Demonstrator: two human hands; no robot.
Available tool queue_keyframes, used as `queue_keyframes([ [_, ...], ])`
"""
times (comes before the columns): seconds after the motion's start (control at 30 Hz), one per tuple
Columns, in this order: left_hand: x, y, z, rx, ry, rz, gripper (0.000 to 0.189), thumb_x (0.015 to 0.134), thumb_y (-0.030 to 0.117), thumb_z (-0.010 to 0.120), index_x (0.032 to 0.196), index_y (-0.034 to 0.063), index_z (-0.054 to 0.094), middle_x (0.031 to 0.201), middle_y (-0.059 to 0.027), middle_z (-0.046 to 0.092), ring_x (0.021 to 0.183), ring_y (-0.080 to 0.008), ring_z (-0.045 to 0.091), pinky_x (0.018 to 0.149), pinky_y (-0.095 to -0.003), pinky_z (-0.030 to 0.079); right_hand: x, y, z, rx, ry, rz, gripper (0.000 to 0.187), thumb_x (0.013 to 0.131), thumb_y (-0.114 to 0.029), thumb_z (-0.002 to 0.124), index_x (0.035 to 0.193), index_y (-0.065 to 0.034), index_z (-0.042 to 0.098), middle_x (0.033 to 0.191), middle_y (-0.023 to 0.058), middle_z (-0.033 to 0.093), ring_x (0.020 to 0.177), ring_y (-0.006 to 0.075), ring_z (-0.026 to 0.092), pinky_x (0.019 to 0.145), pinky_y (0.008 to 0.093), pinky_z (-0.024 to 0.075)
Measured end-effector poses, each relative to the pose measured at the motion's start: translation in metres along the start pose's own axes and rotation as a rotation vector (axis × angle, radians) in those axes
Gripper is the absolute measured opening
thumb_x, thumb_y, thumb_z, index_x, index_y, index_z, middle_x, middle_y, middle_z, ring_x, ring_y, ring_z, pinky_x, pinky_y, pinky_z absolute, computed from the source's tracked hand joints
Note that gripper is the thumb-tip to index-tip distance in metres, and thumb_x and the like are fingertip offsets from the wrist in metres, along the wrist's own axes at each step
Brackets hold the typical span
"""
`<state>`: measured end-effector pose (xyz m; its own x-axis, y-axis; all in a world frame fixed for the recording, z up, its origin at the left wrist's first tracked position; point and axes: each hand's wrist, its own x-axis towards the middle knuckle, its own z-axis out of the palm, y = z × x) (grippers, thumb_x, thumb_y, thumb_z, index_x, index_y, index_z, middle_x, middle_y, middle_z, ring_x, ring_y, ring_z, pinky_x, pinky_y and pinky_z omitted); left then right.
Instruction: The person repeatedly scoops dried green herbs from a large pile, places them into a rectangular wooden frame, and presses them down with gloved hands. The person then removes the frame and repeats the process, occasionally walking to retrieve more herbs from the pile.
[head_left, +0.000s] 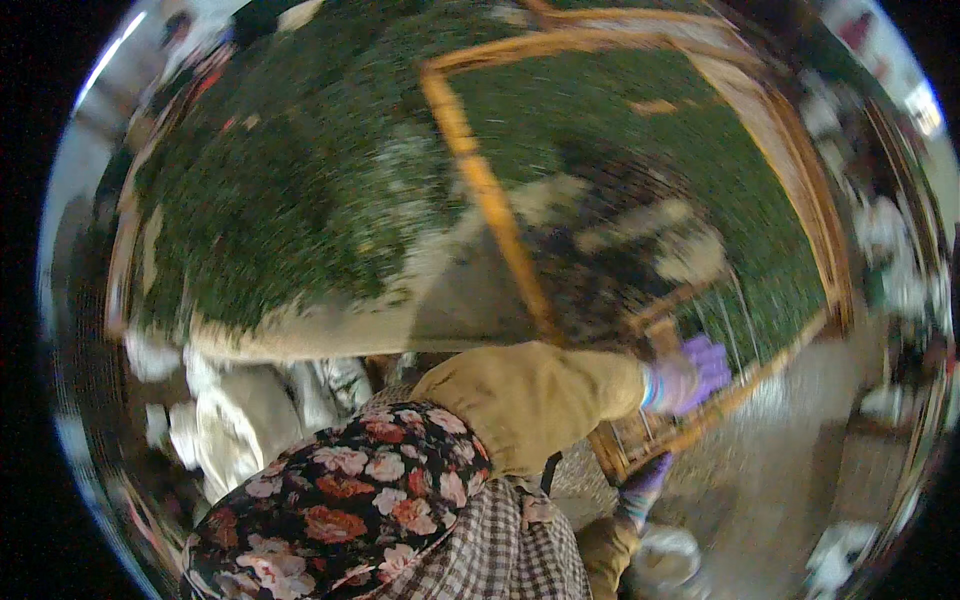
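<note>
Blur softens much of the view. My left hand (690, 375), in a purple knitted glove with a striped cuff, lies over a wooden frame with thin bars (697, 427), its fingers extended. Lower down, my right hand (649, 480), gloved alike, is at the same frame's near corner, seemingly gripping it; its fingers are mostly hidden. Beyond the hands, a heap of green leaves (300, 187) and more leaves (750, 180) spread over a pale surface (315, 326). A yellowish wooden bar (487, 195) runs between them. Dark material (600, 247) lies near the frame.
White sacks (244, 420) stand at the left below the surface's edge. A wooden border (810, 202) bounds the leaves on the right. A round whitish container (667, 555) is on the floor by my right arm. Blurred white items (892, 255) are farther right.
</note>
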<state>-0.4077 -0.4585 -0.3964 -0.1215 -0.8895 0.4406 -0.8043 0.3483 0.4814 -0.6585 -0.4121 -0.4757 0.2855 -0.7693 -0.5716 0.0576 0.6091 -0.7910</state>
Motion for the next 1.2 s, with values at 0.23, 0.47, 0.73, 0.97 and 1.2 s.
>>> queue_keyframes([
  [0.23, -0.327, -0.052, -0.114, 0.500, 0.001, -0.203, 0.058, 0.095, 0.046, 0.035, 0.145, 0.0162, 0.033, 0.151, -0.0038, 0.032, 0.142, -0.0277, 0.023, 0.119, -0.0493, 0.012, -0.025, -0.050, 0.193, -0.896, 0.200, -0.879, 0.056, 0.089, -0.025, 0.064, 0.132, 0.0048, 0.047, 0.129, 0.0242, 0.053, 0.118, 0.0327, 0.053, 0.099, 0.0395, 0.0425],
  [0.47, -0.569, 0.030, -0.270, 0.325, 0.090, -0.879, 0.061, 0.077, 0.020, 0.062, 0.135, 0.0105, 0.046, 0.136, -0.0121, 0.049, 0.130, -0.0338, 0.042, 0.109, -0.0547, 0.030, -0.144, 0.145, 0.567, -1.555, -1.258, -1.378, 0.088, 0.069, -0.040, 0.076, 0.143, -0.0133, 0.036, 0.148, 0.0159, 0.033, 0.135, 0.0417, 0.029, 0.110, 0.0564, 0.0228],
  [0.73, -0.651, 0.070, -0.310, 0.338, 0.415, -1.141, 0.052, 0.077, 0.010, 0.060, 0.128, 0.0083, 0.051, 0.125, -0.0125, 0.057, 0.121, -0.0328, 0.050, 0.105, -0.0511, 0.036, -0.161, 0.274, 0.827, -2.301, -1.120, -1.036, 0.079, 0.077, -0.023, 0.074, 0.145, -0.0185, 0.034, 0.157, 0.0080, 0.015, 0.140, 0.0412, 0.021, 0.101, 0.0506, 0.0434],
  [0.97, -0.651, 0.069, -0.312, 0.290, 0.475, -1.137, 0.055, 0.078, 0.011, 0.057, 0.133, 0.0091, 0.049, 0.123, -0.0131, 0.057, 0.119, -0.0333, 0.050, 0.104, -0.0515, 0.035, -0.148, 0.240, 0.812, -1.934, -1.280, -0.800, 0.063, 0.075, -0.010, 0.071, 0.135, -0.0087, 0.049, 0.127, 0.0140, 0.057, 0.116, 0.0298, 0.055, 0.086, 0.0381, 0.0530],
  [1.2, -0.626, 0.052, -0.331, 0.331, 0.594, -1.129, 0.055, 0.080, 0.016, 0.057, 0.133, 0.0087, 0.047, 0.128, -0.0150, 0.054, 0.121, -0.0357, 0.048, 0.104, -0.0530, 0.034, -0.191, 0.109, 0.797, -1.268, -1.700, -0.683, 0.042, 0.079, -0.001, 0.065, 0.120, -0.0007, 0.058, 0.102, 0.0094, 0.069, 0.091, 0.0155, 0.064, 0.086, 0.0327, 0.0501],
])
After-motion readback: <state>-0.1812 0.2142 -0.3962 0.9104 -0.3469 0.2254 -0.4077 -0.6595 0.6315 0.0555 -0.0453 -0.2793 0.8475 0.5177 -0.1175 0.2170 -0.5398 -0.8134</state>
